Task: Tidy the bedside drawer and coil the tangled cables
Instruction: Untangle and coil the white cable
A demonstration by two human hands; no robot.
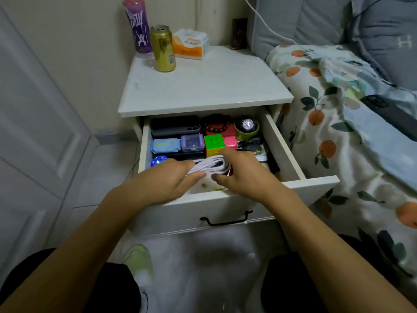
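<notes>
Head view looks down into the open bedside drawer (pixel 291 152), where both hands meet over its front half. The left hand (pixel 171 179) and right hand (pixel 246 172) each have fingers curled round the same white cable bundle (pixel 212 164), gripping it from opposite ends just above the drawer floor. The bundle already reads as a flat, folded coil, though blur hides whether its loose end is tucked in.

Behind it the contents sit in neat rows: a dark case (pixel 174 126), a blue wipes packet (pixel 165 145), a small clear box (pixel 192 143), a puzzle cube (pixel 214 144), a bead bracelet (pixel 217 126) and a watch (pixel 247 124). A gold can (pixel 163 48) stands on the worktop (pixel 203 86) above.

My judgement: the coiling step is near its end. Next the bundle needs securing so it does not spring apart, then setting down in the free strip at the drawer front, without knocking the cube.
</notes>
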